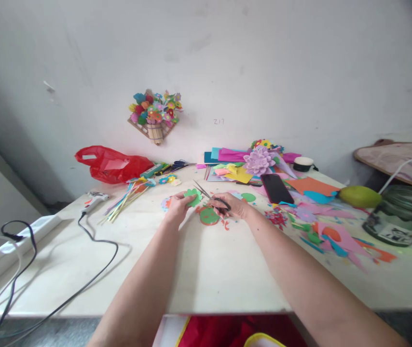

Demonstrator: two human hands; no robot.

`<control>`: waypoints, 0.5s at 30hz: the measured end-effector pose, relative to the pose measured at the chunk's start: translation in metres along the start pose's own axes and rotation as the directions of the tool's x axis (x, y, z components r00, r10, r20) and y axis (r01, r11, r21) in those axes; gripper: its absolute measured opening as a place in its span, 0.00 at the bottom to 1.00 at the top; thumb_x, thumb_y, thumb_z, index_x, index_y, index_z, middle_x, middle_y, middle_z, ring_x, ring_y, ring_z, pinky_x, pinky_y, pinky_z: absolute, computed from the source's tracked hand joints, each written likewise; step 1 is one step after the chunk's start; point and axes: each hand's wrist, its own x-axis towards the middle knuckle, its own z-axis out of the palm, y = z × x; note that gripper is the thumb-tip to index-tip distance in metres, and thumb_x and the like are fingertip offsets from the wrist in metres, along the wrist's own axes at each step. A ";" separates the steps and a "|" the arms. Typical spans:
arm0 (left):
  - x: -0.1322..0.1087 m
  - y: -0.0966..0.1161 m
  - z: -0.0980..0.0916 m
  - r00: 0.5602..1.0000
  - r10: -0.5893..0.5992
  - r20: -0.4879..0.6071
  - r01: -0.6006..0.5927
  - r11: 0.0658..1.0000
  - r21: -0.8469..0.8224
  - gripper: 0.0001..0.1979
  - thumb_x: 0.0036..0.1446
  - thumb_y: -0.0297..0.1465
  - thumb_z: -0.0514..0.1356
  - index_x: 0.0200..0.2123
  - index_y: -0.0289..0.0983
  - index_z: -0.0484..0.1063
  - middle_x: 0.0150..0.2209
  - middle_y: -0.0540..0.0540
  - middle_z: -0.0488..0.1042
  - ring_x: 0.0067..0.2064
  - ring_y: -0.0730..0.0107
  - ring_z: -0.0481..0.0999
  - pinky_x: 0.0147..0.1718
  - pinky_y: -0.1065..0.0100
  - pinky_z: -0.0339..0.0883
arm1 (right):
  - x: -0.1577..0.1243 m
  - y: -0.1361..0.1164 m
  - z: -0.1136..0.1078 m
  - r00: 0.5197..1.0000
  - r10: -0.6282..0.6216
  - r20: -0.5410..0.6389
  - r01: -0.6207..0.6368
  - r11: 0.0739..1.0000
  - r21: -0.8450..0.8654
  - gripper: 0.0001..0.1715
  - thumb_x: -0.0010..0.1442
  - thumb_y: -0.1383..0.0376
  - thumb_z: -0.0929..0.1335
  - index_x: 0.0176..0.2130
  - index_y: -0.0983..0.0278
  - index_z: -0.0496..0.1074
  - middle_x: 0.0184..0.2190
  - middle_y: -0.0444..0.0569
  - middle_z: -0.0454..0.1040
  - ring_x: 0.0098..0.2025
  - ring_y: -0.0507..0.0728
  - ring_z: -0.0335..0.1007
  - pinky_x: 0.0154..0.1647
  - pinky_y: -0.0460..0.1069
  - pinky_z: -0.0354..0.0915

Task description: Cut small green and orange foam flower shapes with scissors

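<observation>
Between the thumb and fingers of my left hand (pixel 179 206) is a green scalloped flower cutout (pixel 193 197). My right hand (pixel 232 205) grips dark-handled scissors (pixel 206 191) by the loops, their blades pointing up and left, close to the cutout's right edge. Whether the blades touch it I cannot tell. Below and between the hands, a green round piece (pixel 209 216) lies on an orange one, with small orange scraps around. Pale purple and orange cutouts (pixel 165 204) rest partly hidden behind my left hand. Another green piece (pixel 248 197) lies beyond my right hand.
At left are a glue gun (pixel 95 202) with a trailing cord, a power strip (pixel 18 248) and a red plastic bag (pixel 115 166). At right lie a phone (pixel 276 188), coloured scraps (pixel 336 236) and a glass jar (pixel 399 217). A flower basket (pixel 155 115) hangs on the wall.
</observation>
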 end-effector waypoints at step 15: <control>-0.002 0.001 0.005 0.999 0.024 -0.027 -0.024 1.000 0.009 0.11 0.33 0.30 0.72 0.21 0.33 0.75 0.23 0.47 0.75 0.25 0.72 0.72 0.29 0.68 0.64 | 0.001 0.002 0.001 1.000 -0.028 0.009 0.028 0.999 -0.043 0.19 0.56 0.52 0.66 0.28 0.66 0.64 0.18 0.41 0.68 0.13 0.45 0.59 0.10 0.40 0.49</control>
